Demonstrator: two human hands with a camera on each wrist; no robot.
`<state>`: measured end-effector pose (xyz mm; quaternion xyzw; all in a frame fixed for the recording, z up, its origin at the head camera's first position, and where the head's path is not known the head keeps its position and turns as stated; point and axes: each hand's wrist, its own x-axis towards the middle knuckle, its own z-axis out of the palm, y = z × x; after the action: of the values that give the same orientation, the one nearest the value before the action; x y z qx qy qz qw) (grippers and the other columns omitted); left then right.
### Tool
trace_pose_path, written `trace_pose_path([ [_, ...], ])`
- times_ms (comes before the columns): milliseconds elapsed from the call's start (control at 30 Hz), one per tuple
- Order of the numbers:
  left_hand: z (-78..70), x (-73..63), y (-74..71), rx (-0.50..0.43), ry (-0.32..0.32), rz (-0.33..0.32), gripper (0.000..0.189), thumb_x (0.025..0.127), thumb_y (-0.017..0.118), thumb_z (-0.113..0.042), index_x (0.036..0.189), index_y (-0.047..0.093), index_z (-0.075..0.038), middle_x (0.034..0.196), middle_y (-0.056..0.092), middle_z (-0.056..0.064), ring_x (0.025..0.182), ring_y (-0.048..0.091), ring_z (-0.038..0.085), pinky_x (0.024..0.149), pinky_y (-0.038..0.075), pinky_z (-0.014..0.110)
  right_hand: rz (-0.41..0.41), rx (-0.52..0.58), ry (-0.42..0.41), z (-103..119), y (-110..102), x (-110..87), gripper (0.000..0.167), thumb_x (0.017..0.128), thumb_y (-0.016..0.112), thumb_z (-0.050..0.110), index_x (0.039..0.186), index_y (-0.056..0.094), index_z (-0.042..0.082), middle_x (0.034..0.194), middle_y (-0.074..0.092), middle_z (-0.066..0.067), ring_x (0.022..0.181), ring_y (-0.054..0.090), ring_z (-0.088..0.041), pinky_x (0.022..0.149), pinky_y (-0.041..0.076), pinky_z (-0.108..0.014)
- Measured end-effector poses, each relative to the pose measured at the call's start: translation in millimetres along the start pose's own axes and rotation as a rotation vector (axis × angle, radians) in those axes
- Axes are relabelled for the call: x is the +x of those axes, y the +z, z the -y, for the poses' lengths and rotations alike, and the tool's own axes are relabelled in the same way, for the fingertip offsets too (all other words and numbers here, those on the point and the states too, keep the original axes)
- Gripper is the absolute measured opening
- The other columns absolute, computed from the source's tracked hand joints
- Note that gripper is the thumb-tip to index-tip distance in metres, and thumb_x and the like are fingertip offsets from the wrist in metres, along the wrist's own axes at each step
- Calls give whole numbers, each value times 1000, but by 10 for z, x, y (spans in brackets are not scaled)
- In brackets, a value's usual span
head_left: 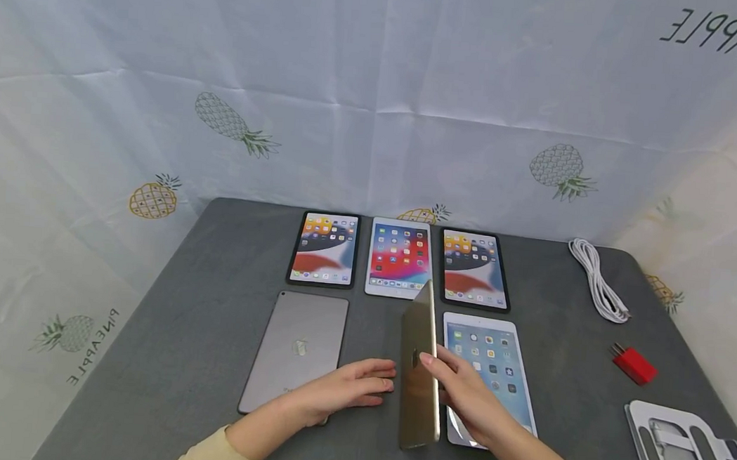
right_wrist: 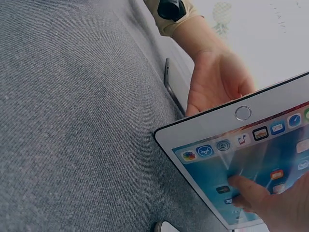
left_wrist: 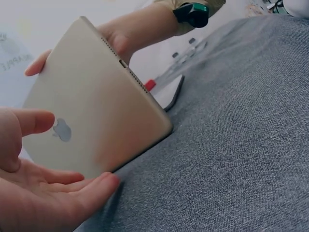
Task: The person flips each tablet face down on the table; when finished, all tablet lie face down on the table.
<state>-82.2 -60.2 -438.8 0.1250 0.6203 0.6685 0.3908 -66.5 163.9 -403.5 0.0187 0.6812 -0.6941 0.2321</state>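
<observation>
A gold tablet (head_left: 416, 402) stands on its long edge near the middle of the table, its back with the apple logo facing left. My right hand (head_left: 473, 402) grips it by the upper edge, with fingers against the lit screen (right_wrist: 246, 159) and one digit over the back. My left hand (head_left: 354, 389) is spread beside the back, fingertips close to it in the left wrist view. Just left of that hand a grey tablet (head_left: 301, 338) lies face down. To the right, partly behind my right hand, a white tablet (head_left: 493, 364) lies screen up.
Along the back lie a black-framed tablet (head_left: 325, 248), a white one (head_left: 398, 256) and another black-framed one (head_left: 475, 268), all lit. At right are a coiled white cable (head_left: 596, 279), a red charger plug (head_left: 634, 364) and a folded silver stand (head_left: 685, 446). A pineapple-print cloth (head_left: 377, 83) hangs behind.
</observation>
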Motion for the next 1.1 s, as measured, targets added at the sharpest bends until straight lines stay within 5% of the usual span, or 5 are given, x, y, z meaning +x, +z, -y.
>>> trace_pose_path([
  [333,12,36,20,-57,-2,42,60,102,49,-19,148,24,12,154,27,24,136,38,35,106,40,45,-82,-21,-49,-22,-70,-54,56,101,52,27,141,40,-12,127,58,-22,104,63,-24,81,56,-39],
  [733,45,17,-12,-82,8,-34,58,102,51,-21,144,31,13,146,41,23,129,47,32,107,40,43,-286,38,-51,-70,-114,-105,48,100,54,23,138,49,-7,120,63,-22,94,68,-22,74,58,-38],
  [1100,70,-27,-57,-104,13,-142,56,100,51,-17,140,33,18,134,51,24,112,57,27,98,48,42,-221,160,12,-122,-202,-107,58,103,49,27,146,32,-7,118,66,-14,95,68,-20,77,58,-40],
])
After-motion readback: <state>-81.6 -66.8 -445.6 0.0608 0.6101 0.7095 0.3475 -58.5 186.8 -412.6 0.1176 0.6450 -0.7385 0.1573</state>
